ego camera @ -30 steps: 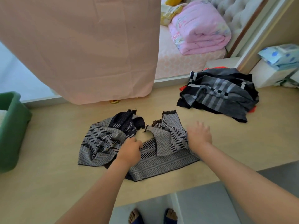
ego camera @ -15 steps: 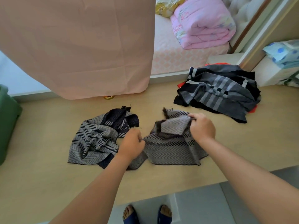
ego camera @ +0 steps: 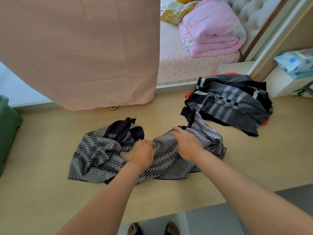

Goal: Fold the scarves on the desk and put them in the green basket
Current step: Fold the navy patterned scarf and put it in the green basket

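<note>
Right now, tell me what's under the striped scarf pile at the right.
Red cloth shows at the pile's edges, on the desk. The pile covers its middle; anything else beneath is hidden.

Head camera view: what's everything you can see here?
grey-and-black zigzag woven scarf: one, grey with black, crumpled mid-desk
heap of dark striped cloth scarves: one, charcoal and grey over red, desk's far right
green plastic basket: one, green, left edge
pale wooden desk: one, beige, beneath scarves
pink fabric curtain: one, pink, hanging behind desk
folded pink quilt: one, pink, on bed beyond
blue-dotted soft packet: one, pale blue, right edge
feet: two, in blue slippers, bottom edge
left hand: one, grips scarf's middle
right hand: one, lies on scarf, grip unclear
</note>
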The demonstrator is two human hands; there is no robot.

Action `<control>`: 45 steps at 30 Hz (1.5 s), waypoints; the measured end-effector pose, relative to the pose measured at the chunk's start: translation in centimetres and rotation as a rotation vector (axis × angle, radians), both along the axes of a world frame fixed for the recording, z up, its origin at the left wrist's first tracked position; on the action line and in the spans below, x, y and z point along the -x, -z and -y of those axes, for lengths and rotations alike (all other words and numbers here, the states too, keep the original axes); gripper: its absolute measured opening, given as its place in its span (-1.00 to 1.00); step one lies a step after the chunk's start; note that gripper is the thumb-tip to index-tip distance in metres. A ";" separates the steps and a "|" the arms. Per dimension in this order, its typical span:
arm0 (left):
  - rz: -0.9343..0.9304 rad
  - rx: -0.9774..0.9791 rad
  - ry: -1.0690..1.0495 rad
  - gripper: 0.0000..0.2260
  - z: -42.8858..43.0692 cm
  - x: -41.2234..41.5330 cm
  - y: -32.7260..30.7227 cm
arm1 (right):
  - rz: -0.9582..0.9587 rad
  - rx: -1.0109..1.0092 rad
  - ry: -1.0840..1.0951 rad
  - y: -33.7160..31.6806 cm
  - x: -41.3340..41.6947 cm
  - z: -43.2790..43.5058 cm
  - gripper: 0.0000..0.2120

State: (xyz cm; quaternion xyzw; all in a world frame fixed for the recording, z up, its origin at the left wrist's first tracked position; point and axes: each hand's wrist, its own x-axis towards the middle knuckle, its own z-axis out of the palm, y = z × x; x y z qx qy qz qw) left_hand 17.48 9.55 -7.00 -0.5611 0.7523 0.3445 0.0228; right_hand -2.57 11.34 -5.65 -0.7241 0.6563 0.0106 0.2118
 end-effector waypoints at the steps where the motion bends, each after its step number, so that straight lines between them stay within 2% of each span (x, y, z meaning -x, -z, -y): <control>1: 0.025 -0.012 -0.013 -0.68 0.2 0.0 0.4 | -0.026 -0.078 -0.026 0.3 -0.4 0.2 -0.32; 2: 0.051 -0.048 -0.011 -0.65 0.4 0.0 0.9 | -0.077 -0.151 -0.059 0.5 -0.6 0.2 -0.32; 4: 0.085 -0.095 0.016 -0.69 0.7 -0.1 1.4 | -0.237 -0.236 -0.117 0.7 -0.6 0.2 -0.49; 7: 0.081 -0.117 0.053 -0.92 1.1 -0.2 1.7 | -0.406 -0.138 -0.075 0.8 -0.2 -0.1 -0.77; 9: 0.050 -0.139 0.068 -0.66 1.3 -0.1 1.6 | -0.437 -0.051 -0.062 1.0 0.1 0.0 -0.84; 10: 0.036 -0.143 0.060 -0.56 1.4 0.0 1.6 | -0.413 0.000 -0.077 1.3 0.2 0.1 -0.86; 12: -0.005 -0.131 0.030 -0.54 1.6 0.1 1.9 | -0.285 0.049 -0.116 2.5 0.1 0.4 -0.73; 14: 0.017 -0.099 0.049 -0.67 1.5 0.3 2.5 | -0.172 -0.033 -0.160 3.4 -0.6 0.7 -0.54; 15: 0.028 -0.090 0.053 -0.81 1.5 0.3 2.8 | -0.176 -0.077 -0.186 3.6 -1.0 0.7 -0.52; 16: 0.026 -0.101 0.041 -0.91 1.6 0.2 3.0 | -0.205 -0.099 -0.203 3.7 -1.4 0.7 -0.56; 18: -0.002 -0.133 0.020 -0.76 1.5 0.3 3.2 | -0.217 -0.082 -0.200 3.7 -1.5 0.8 -0.73; 21: -0.041 -0.158 0.077 -0.49 1.9 0.9 2.5 | 0.079 0.001 -0.015 2.3 -0.4 1.1 -0.87; 23: -0.116 -0.259 0.097 -0.59 2.2 1.3 1.1 | 0.258 0.033 0.107 0.7 0.6 1.4 -0.90; 25: -0.115 -0.298 0.100 -0.90 3.0 1.5 -0.3 | 0.311 0.064 0.167 -0.7 1.5 1.8 -0.90; 28: 0.064 -0.082 0.107 -0.77 5.3 1.1 -3.0 | 0.308 0.141 0.233 -2.0 2.4 2.8 -0.94; 30: 0.118 0.158 -0.027 -0.78 7.0 0.6 -4.2 | 0.334 0.190 0.288 -2.4 2.7 3.5 -0.91; 32: 0.089 0.337 -0.204 -0.82 8.5 0.6 -5.1 | 0.431 0.223 0.308 -2.7 2.5 4.1 -0.72; 34: -0.041 0.366 -0.323 -0.74 9.2 0.9 -5.4 | 0.510 0.182 0.269 -3.1 1.9 4.2 -0.40; 36: -0.107 0.299 -0.322 -0.51 8.6 1.4 -4.9 | 0.462 0.112 0.189 -2.6 1.5 3.8 -0.25; 38: -0.031 0.252 -0.200 -0.46 7.0 1.8 -3.2 | 0.362 0.057 0.127 -1.2 1.8 3.0 -0.37; 41: 0.011 0.160 -0.004 -0.68 4.3 2.0 0.0 | 0.251 -0.060 0.057 1.0 2.6 0.6 -0.69; 43: 0.076 0.101 0.121 -0.74 2.6 1.9 1.6 | 0.151 -0.186 -0.026 2.3 2.8 -1.1 -0.60; 45: 0.180 0.075 0.186 -0.64 1.2 1.5 2.5 | 0.063 -0.244 -0.101 3.0 2.8 -2.1 -0.48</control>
